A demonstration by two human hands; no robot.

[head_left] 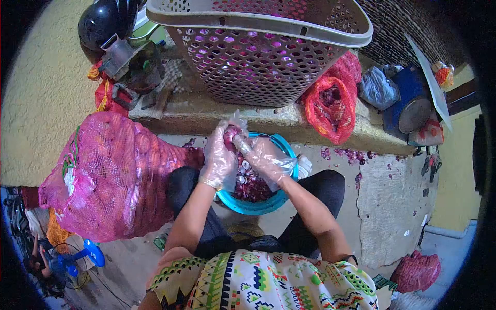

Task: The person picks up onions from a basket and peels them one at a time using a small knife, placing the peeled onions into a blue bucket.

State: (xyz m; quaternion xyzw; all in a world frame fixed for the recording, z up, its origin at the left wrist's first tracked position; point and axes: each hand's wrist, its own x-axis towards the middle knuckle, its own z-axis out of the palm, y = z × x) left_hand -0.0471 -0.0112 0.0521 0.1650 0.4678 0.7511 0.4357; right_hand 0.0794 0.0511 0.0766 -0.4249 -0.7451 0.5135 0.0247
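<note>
Both my hands wear clear plastic gloves and meet above a blue tub [289, 150]. In my left hand [219, 160] is a purple-red onion [230, 135], held at the fingertips. My right hand [268, 161] is closed, its fingers pressed up against the onion from the right. Glare on the glove hides whether a small tool is in it. Below them, onion skins [253, 191] and some pale cut pieces lie inside the tub, partly covered by my hands.
A big pink mesh sack [119, 175] full of onions stands at left. On the concrete ledge [206, 121] sits a tall perforated basket [258, 64] with purple onions inside, beside a red mesh bag [333, 111]. Skins [351, 155] litter the floor at right.
</note>
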